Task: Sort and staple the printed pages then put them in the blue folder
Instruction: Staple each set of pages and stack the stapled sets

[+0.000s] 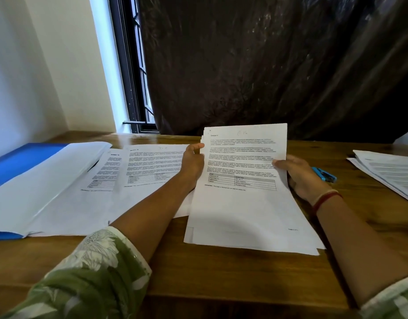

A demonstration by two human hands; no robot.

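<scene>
Nearest, a green patterned sleeve (90, 272) is seen over the wooden counter (221, 284). A sheaf of printed pages (244, 208) is tilted up at its far end. It is gripped on its left edge by the left hand (193, 163) and on its right edge by the right hand (300, 177), thumbs on the front. A blue stapler (325, 174) lies just behind the right hand. Further left, loose pages (147, 166) are spread beside the open blue folder (21, 162).
</scene>
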